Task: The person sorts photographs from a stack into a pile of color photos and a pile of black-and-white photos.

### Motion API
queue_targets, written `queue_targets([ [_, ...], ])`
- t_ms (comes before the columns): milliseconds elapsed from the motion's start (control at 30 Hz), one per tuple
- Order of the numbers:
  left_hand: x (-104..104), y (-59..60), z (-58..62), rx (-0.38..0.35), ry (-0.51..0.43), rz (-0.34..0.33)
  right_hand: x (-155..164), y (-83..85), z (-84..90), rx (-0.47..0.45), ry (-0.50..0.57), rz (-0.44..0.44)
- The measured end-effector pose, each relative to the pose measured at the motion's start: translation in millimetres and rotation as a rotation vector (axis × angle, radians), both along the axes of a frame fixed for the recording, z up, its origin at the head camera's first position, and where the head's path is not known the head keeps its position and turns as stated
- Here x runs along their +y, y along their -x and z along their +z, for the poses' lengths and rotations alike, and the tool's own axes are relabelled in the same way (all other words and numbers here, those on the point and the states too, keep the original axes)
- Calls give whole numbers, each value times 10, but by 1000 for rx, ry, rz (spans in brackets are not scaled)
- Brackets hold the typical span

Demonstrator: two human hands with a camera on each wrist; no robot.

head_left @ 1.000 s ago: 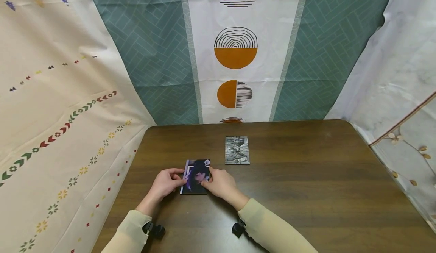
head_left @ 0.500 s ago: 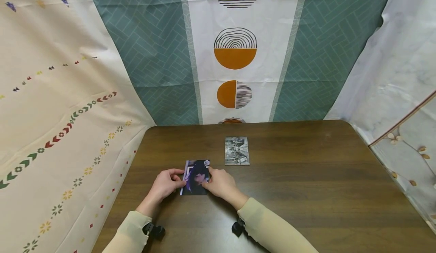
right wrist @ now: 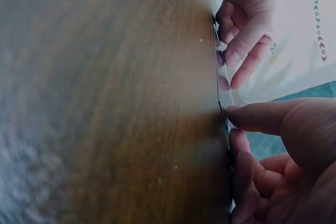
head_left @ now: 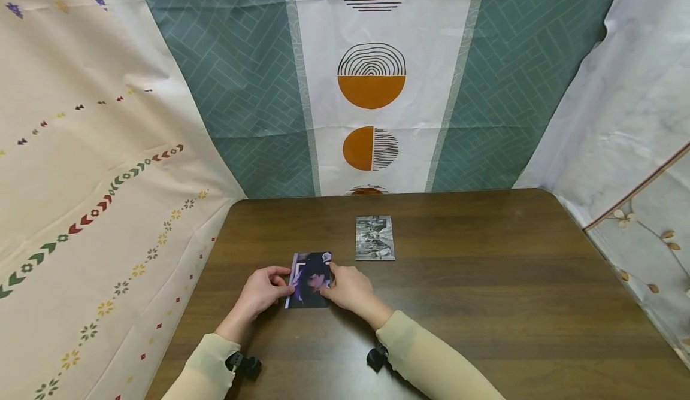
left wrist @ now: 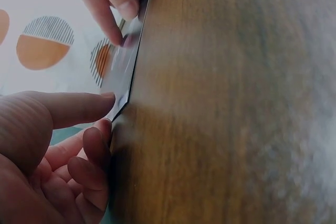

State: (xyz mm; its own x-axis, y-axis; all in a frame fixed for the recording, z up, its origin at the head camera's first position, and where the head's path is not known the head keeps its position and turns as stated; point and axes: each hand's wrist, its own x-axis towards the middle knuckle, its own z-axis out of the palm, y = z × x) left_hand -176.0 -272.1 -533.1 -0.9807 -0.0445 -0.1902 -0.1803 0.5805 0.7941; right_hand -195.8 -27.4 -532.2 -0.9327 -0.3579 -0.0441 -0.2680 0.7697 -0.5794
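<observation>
The dark purple picture card (head_left: 309, 281) lies on the wooden table (head_left: 485, 292), nearer its left edge than its right. The left hand (head_left: 260, 292) pinches one side, the right hand (head_left: 350, 291) the opposite. A grey picture card (head_left: 375, 238) lies near the far edge.

A curtained-off workspace: patterned cloths (head_left: 237, 82) hang round 3 sides of a brown table (head_left: 485, 280).
</observation>
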Motion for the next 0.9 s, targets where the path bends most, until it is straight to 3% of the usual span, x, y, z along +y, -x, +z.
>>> queue_targets([
  [167, 5, 25, -13, 4, -7, 3, 79, 38, 6, -23, 78, 11],
  [400, 114, 106, 14, 77, -32, 35, 338, 133, 58, -79, 171, 0],
  [633, 516, 224, 95, 147, -82, 10, 729, 242, 109, -107, 247, -52],
  [900, 1099, 436, 152, 169, -134, -71, 1162, 451, 124, 26, 233, -199],
])
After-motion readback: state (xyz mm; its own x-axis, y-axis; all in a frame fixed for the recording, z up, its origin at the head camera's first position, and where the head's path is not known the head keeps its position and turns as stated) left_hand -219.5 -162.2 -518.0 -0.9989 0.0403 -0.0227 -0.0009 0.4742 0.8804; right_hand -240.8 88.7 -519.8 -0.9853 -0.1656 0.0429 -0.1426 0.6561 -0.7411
